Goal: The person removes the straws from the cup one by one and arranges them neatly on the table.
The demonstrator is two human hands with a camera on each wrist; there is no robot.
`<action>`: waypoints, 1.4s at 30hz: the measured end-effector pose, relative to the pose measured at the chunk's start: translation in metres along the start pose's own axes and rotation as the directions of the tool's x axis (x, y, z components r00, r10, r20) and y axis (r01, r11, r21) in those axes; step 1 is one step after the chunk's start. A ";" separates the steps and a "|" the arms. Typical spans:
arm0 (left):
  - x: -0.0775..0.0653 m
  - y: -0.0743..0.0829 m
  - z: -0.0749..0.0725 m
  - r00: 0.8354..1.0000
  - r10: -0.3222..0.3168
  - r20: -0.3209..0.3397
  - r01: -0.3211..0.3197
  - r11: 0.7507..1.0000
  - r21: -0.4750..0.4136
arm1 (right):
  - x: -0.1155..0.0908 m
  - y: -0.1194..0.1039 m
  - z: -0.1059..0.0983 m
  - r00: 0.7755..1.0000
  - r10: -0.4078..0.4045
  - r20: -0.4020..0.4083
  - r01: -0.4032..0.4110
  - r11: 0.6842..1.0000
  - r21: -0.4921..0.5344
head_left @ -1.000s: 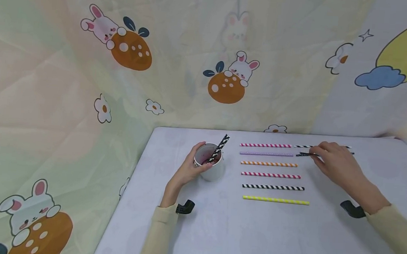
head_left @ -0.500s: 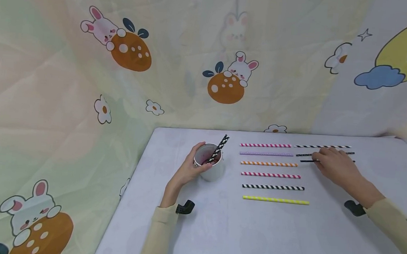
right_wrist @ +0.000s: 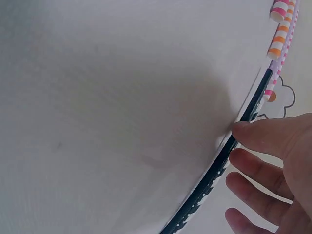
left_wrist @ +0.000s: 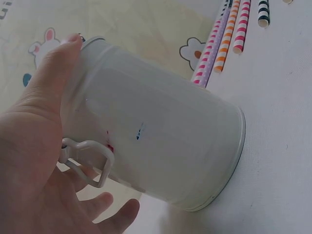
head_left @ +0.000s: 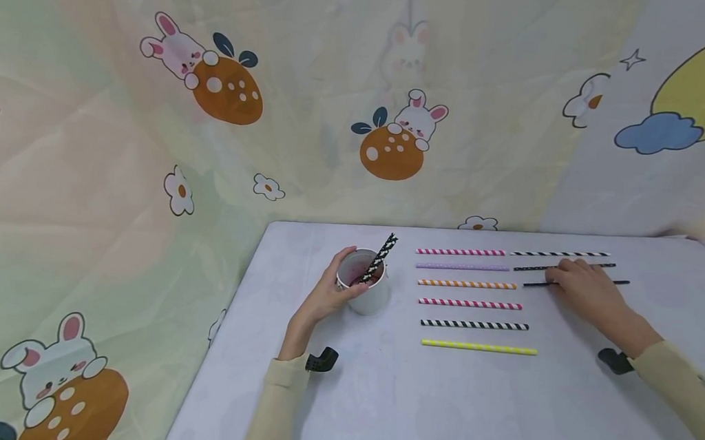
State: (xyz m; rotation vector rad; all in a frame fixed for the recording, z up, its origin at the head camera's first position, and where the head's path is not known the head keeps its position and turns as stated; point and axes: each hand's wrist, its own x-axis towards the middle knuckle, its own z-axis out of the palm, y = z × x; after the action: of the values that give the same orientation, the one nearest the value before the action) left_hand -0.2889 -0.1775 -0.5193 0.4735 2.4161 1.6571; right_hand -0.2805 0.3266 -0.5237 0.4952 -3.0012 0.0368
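My left hand (head_left: 324,295) holds a small white pail (head_left: 371,303), thumb and fingers about its upper part. In the left wrist view, a wire handle loop (left_wrist: 108,163) sticks out from the pail beside the palm. At least one black-and-white patterned paper straw (head_left: 384,250) leans out of its mouth; the inside bottom is partly hidden. At the right, my right hand (head_left: 586,288) pinches a plain black straw (right_wrist: 204,180) between thumb and fingers, low over the table. Just beyond that straw lies a black straw with white dots (head_left: 525,268).
Left of the right hand, a column of straws lies on the white table (head_left: 437,413): pink-striped (head_left: 458,252), lilac (head_left: 461,266), orange-striped (head_left: 465,284), another pink-striped (head_left: 470,304), black-striped (head_left: 475,324) and yellow (head_left: 479,347). A thin black-striped straw (head_left: 595,254) lies at the back right.
My right hand has moved slightly toward me from the dotted black straw, bringing the plain black straw to the near side of it. The left hand and the pail have stayed in place.
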 end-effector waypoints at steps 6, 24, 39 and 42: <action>0.000 -0.003 0.001 1.000 0.009 -0.023 -0.009 1.000 0.009 | 0.001 -0.001 0.004 0.999 0.030 0.015 -0.031 0.999 0.026; -0.003 0.004 -0.001 1.000 0.004 -0.018 -0.004 1.000 0.018 | 0.003 -0.003 0.004 0.998 0.056 0.030 -0.058 0.996 0.065; -0.002 0.000 0.000 0.999 0.022 -0.028 -0.021 0.999 0.029 | 0.002 -0.002 0.001 0.999 0.043 0.009 -0.044 0.996 0.083; -0.002 -0.001 0.000 0.999 0.020 -0.029 -0.019 0.999 0.032 | 0.003 -0.002 -0.001 0.998 0.055 0.006 -0.056 0.994 0.094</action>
State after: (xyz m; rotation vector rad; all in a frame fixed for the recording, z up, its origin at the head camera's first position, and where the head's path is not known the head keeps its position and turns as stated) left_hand -0.2870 -0.1781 -0.5207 0.4820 2.4694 1.6475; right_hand -0.2821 0.3236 -0.5227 0.4209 -3.0265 0.1833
